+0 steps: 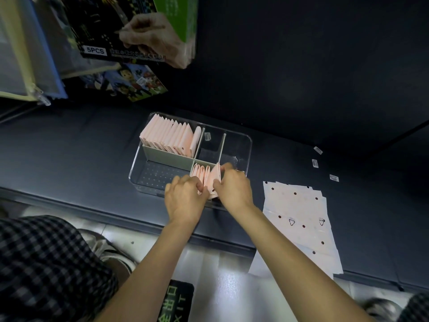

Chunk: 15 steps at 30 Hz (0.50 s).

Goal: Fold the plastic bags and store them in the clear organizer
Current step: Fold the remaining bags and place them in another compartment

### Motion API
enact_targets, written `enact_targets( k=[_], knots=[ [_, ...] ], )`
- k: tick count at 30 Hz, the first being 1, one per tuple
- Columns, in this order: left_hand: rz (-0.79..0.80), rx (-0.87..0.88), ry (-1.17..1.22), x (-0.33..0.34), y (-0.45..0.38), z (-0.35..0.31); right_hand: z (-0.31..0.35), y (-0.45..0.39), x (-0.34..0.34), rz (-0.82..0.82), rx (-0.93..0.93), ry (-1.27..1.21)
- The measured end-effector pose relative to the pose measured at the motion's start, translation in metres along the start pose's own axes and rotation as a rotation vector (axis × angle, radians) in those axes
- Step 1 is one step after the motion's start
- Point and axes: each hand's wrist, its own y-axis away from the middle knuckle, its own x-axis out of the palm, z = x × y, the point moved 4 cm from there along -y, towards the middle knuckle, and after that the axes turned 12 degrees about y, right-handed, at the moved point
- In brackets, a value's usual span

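Pink folded bags [167, 135] stand on edge in a packed row in the organizer's [241, 138] 10 o'clock compartment, fold-peaks up. Packed this way each one props its neighbour, so none unfolds.

A shorter row [201, 171] starts in the near-centre compartment, at 6 o'clock of the organizer. The left hand [184, 197] and right hand [233, 188] are close together over it, fingers curled. Between them they pinch one folded bag [214, 180], the left on its near edge, the right on its far and right side. Judgement: the left holds the standing bags back while the right seats the new one beside them.

The held bag stands upright, its peak pointing up toward 12 o'clock. Its long axis appears to run near to far, parallel to its neighbours.

The 12 and 2 o'clock compartments hold no bags. The near-left compartment also shows none.

Unfolded dotted bags [299, 219] lie flat in a stack at 4 o'clock of the organizer, long axis near to far, overhanging the shelf [69, 154] edge. Folding is not yet done.
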Motion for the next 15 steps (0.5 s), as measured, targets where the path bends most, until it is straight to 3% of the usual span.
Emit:
enact_targets(
  k=[7,15],
  knots=[
    [0.016,0.017,-0.004,0.001,0.002,0.001,-0.001,0.0,0.008,0.011,0.052,-0.095],
    [-0.009,-0.001,0.078,0.0,0.002,0.003,-0.01,-0.008,0.024,0.151,0.182,-0.239]
  ],
)
